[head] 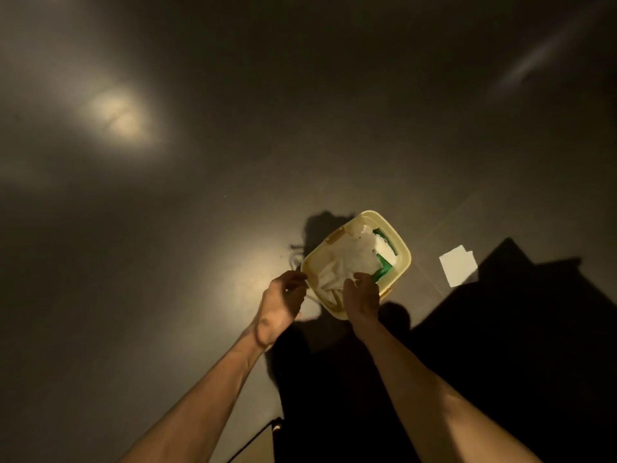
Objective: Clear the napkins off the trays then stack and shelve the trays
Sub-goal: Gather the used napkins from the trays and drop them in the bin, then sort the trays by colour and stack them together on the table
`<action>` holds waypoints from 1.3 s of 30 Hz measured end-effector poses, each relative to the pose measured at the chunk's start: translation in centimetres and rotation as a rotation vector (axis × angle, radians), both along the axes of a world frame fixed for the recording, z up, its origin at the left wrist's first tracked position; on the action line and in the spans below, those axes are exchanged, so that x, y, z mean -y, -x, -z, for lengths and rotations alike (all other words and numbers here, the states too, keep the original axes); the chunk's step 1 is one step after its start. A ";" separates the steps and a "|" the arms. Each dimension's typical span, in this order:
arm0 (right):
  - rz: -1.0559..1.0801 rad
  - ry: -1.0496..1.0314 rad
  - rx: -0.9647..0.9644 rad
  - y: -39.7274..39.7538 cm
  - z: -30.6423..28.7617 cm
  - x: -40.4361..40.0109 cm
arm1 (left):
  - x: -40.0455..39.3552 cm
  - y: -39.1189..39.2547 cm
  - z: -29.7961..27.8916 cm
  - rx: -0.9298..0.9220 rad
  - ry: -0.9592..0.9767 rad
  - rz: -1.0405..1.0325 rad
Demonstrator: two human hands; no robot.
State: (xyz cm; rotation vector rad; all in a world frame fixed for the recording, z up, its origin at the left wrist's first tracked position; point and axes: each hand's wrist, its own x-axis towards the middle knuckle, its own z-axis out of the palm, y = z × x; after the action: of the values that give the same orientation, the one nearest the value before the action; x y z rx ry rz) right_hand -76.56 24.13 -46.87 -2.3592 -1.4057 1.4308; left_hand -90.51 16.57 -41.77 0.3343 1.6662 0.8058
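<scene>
Two bare forearms reaching out from the bottom edge over a dim grey floor point(167, 228), lit by soft pools of light. Left hand point(283, 295) at the near-left rim of a cream bin point(402, 259), fingers curled at the edge; whether that grip clamps the rim or merely touches it, cannot tell. Thin band around the left wrist. Right hand point(362, 295) over the bin's near side, fingertips pinching the crumpled white napkins point(347, 259) heaped inside. Napkins filling most of the bin, lying against a green liner point(385, 267) that shows at the far-right side. Brownish smears along the bin's inner rim. Bin standing on the floor, tilted diagonally in view, with a small tab or hinge on its far-left edge. White sheet of paper point(457, 265) flat on the floor, well apart to the right of the bin, at the edge of a deep black shadow. Dark shape filling the lower right, too shadowed to identify. Trays not visible in this view.
</scene>
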 end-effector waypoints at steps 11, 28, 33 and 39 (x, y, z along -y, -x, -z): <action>-0.252 -0.164 -0.217 -2.7 -32.7 1.4 | 0.8 -2.2 -28.9 -0.060 -0.089 0.085; -0.197 -0.401 -0.321 -33.0 -57.6 13.2 | 6.4 -25.2 -51.6 -0.230 -0.419 0.435; -0.066 -0.373 -0.340 -42.4 -57.1 16.3 | 7.8 -34.1 -51.8 -0.189 -0.406 0.498; 0.155 -0.356 -0.313 -50.7 -55.3 20.5 | 9.6 -42.6 -50.8 -0.131 -0.350 0.693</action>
State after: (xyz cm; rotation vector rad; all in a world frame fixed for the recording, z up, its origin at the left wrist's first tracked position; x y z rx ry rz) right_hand -25.83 3.64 8.43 -1.8876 -1.2434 1.3103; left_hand -47.91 6.95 9.00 1.1562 1.3755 0.5426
